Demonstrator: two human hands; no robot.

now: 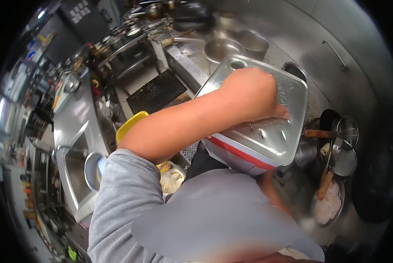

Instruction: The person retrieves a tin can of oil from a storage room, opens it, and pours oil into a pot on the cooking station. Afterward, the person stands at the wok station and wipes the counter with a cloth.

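Clenched on the lid of a rectangular tin: left hand, fingers curled under, thumb against the metal near small slit-like marks. Bare left forearm stretched across from a pushed-up grey sleeve. Whether anything sits inside the fist: cannot tell.

Tin in front of the torso, just short of the pots. Top silvery, glossy, with rounded corners and raised rim; bright, short slits near the thumb; round dark feature by the far left corner, hole or cap, cannot tell. Side pale, with a broad red band under the top edge.

Right forearm partly visible below the tin; right hand hidden, grasp unclear.

Farther down, past the forearms: food-filled container, yellow-rimmed item partly behind the left forearm. To the right, wooden-handled strainers and a bowl of pale food.

Beyond the tin, on a metal surface: wide pan beside a deeper pot. Off left, sink with a white-rimmed pot; black perforated mat on the floor.
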